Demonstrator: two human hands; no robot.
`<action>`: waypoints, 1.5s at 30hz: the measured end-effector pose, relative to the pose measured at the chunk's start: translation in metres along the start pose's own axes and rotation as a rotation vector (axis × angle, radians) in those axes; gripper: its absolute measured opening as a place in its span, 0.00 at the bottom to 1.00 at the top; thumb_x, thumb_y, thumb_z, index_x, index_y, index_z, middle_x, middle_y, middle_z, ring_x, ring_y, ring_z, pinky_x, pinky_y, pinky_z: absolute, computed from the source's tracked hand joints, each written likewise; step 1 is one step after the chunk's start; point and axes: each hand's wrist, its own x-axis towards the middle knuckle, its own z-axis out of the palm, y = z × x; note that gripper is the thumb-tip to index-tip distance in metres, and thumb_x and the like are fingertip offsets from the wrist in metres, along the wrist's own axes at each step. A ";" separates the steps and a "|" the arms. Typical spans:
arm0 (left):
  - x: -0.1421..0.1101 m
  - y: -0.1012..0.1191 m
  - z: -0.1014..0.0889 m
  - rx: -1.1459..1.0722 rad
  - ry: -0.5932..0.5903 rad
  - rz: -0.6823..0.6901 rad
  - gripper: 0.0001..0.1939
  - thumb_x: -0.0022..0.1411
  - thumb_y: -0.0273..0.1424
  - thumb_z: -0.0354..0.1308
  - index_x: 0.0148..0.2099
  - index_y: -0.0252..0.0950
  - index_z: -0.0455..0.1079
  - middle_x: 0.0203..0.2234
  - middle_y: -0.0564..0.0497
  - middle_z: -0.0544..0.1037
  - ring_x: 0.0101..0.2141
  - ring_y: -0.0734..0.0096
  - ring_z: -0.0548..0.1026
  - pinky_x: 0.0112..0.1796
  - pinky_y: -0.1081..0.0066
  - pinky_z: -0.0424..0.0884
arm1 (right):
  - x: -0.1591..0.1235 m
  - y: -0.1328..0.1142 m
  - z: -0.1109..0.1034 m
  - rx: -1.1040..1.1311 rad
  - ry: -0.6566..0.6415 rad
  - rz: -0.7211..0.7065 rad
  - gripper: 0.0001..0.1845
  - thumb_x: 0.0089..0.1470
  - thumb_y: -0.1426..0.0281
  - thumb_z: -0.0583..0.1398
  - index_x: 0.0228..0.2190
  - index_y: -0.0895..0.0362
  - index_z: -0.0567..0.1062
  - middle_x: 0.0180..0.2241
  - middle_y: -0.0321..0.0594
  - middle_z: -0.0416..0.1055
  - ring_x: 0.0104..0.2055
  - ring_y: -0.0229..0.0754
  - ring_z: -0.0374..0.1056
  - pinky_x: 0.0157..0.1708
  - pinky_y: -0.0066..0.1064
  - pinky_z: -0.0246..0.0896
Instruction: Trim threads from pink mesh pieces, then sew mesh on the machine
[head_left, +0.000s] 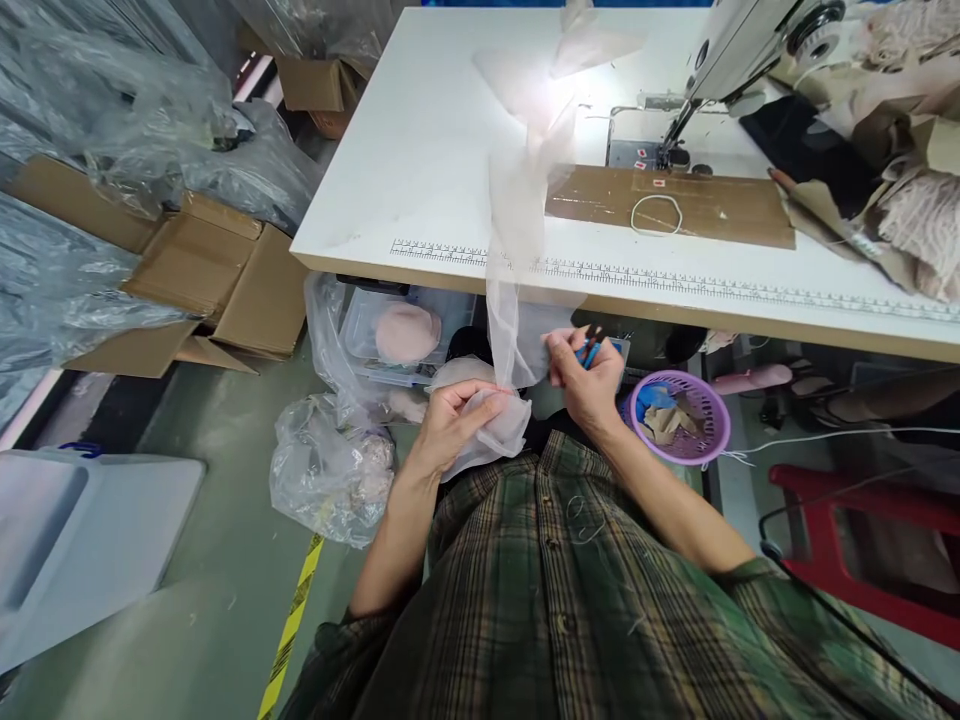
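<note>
A long strip of sheer pale fabric [517,210] runs from the tabletop over its front edge and down to my lap. My left hand [457,420] is closed on its lower, bunched part, pinching it between thumb and fingers. To the right of the fabric, my right hand [589,375] is closed around small blue thread snips [590,350] with dark tips pointing up. The thumb and forefinger of that hand come together near the fabric's edge; whether they also pinch a thread I cannot tell.
A sewing machine [720,60] stands on the white table [375,160], behind a cardboard strip [720,210]. Under the table are a purple basket [718,400] with scraps and a clear plastic bin [360,325]. Open cardboard boxes [202,260] and a plastic bag [322,470] are leftward; a red stool [832,530] is right.
</note>
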 end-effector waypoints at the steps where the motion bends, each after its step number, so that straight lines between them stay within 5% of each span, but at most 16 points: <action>1: 0.001 0.000 0.001 0.010 0.010 0.012 0.12 0.50 0.39 0.69 0.33 0.36 0.79 0.30 0.49 0.80 0.29 0.71 0.74 0.29 0.73 0.70 | 0.000 -0.009 0.001 -0.025 0.051 -0.074 0.24 0.53 0.55 0.64 0.28 0.52 0.55 0.31 0.34 0.71 0.15 0.27 0.56 0.14 0.24 0.51; 6: 0.006 0.001 0.011 0.034 0.023 0.067 0.16 0.50 0.42 0.69 0.34 0.34 0.79 0.25 0.51 0.78 0.24 0.74 0.70 0.28 0.73 0.68 | 0.013 -0.054 0.028 -0.169 0.078 -0.361 0.15 0.59 0.59 0.59 0.31 0.52 0.60 0.30 0.34 0.66 0.21 0.30 0.60 0.19 0.25 0.59; 12: 0.004 0.002 0.016 -0.011 0.054 0.171 0.14 0.51 0.42 0.68 0.31 0.36 0.78 0.20 0.53 0.76 0.23 0.74 0.70 0.28 0.72 0.68 | 0.035 -0.093 0.071 -0.379 -0.557 -0.509 0.13 0.59 0.61 0.58 0.29 0.57 0.67 0.31 0.35 0.65 0.33 0.35 0.65 0.33 0.30 0.66; 15: 0.001 0.001 0.010 0.009 0.087 0.146 0.15 0.52 0.43 0.68 0.34 0.36 0.78 0.25 0.52 0.78 0.25 0.73 0.71 0.27 0.73 0.67 | 0.045 -0.103 0.050 -0.362 -0.475 -0.478 0.14 0.58 0.59 0.61 0.29 0.57 0.69 0.29 0.33 0.64 0.30 0.33 0.64 0.30 0.27 0.64; 19: 0.000 -0.001 0.001 0.023 0.125 0.097 0.16 0.52 0.43 0.68 0.35 0.35 0.78 0.29 0.50 0.80 0.26 0.74 0.72 0.28 0.74 0.67 | 0.040 -0.085 0.007 -0.357 -0.370 -0.278 0.22 0.63 0.51 0.53 0.32 0.56 0.71 0.26 0.33 0.64 0.24 0.31 0.59 0.23 0.25 0.58; 22: 0.000 0.000 -0.004 0.004 0.097 0.069 0.15 0.52 0.42 0.68 0.35 0.35 0.78 0.30 0.50 0.80 0.28 0.73 0.73 0.30 0.74 0.68 | 0.017 -0.054 -0.011 -0.384 -0.517 -0.069 0.31 0.66 0.48 0.42 0.33 0.57 0.71 0.25 0.35 0.66 0.23 0.33 0.58 0.22 0.27 0.54; 25: 0.000 0.003 -0.007 -0.029 0.047 0.047 0.14 0.53 0.40 0.68 0.35 0.35 0.78 0.31 0.50 0.80 0.30 0.72 0.74 0.33 0.73 0.69 | -0.005 -0.029 -0.011 -0.452 -0.666 0.047 0.30 0.66 0.49 0.44 0.27 0.57 0.69 0.21 0.33 0.60 0.23 0.34 0.56 0.23 0.28 0.50; 35: -0.001 0.008 -0.014 -0.028 0.034 0.026 0.11 0.54 0.37 0.67 0.33 0.33 0.78 0.23 0.52 0.76 0.24 0.77 0.67 0.26 0.75 0.63 | -0.012 -0.020 0.006 -0.535 -0.761 0.001 0.29 0.66 0.50 0.44 0.21 0.56 0.62 0.18 0.31 0.57 0.20 0.33 0.50 0.23 0.28 0.43; 45: 0.002 0.007 -0.014 -0.039 0.047 0.050 0.10 0.54 0.35 0.66 0.32 0.33 0.77 0.24 0.53 0.75 0.25 0.77 0.67 0.27 0.76 0.62 | -0.014 -0.012 0.014 -0.579 -0.684 0.024 0.28 0.66 0.50 0.45 0.23 0.55 0.63 0.19 0.32 0.59 0.22 0.34 0.53 0.25 0.28 0.45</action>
